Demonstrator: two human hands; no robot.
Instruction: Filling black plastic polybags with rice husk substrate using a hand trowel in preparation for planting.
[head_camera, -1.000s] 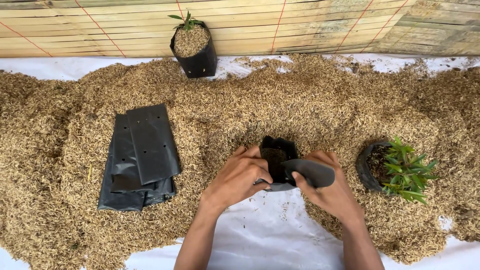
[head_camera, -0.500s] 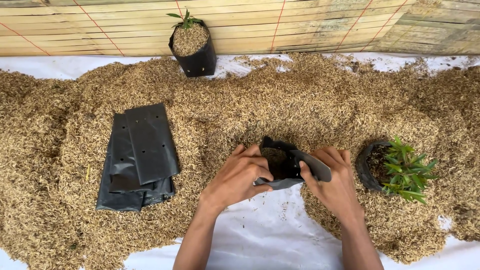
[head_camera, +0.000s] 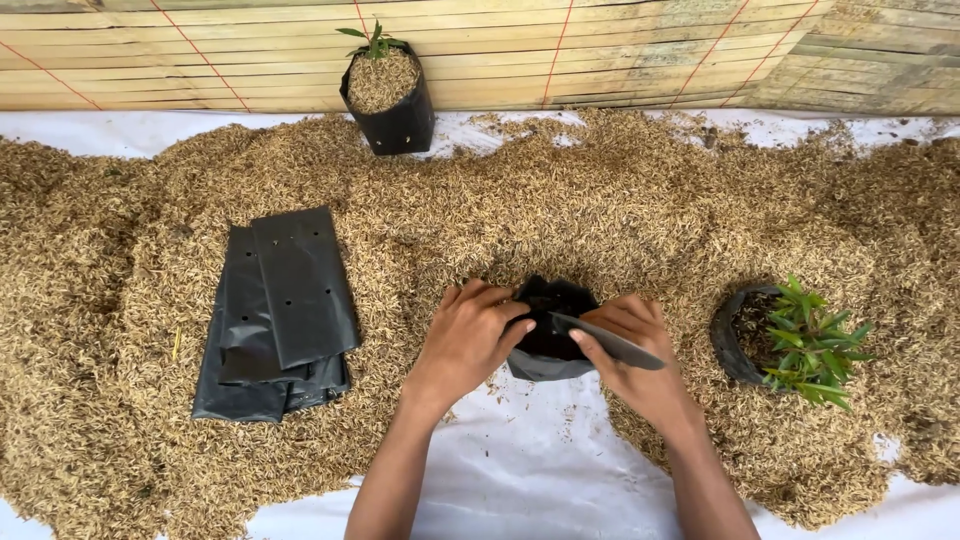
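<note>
**Empty grow bag held open on the husk bed**

Rice husk (head_camera: 620, 210) covers a white sheet (head_camera: 520, 470) below a bamboo wall. Both hands, left hand (head_camera: 470, 335) and right hand (head_camera: 630, 345), pinch the rim of a black grow bag (head_camera: 550, 320), unfilled. A filled bag (head_camera: 390, 95) holds a seedling; flat bags (head_camera: 280, 310) lie stacked; a potted plant (head_camera: 790, 335) sits right.

Your left hand (head_camera: 470, 335) lies palm-down, fingers curled forward and pinching inward toward your right fingertips. Your right hand (head_camera: 632, 350) mirrors it, thumb extended toward the left fingers. Both forearms rise from below, converging, wrists bent slightly.
</note>
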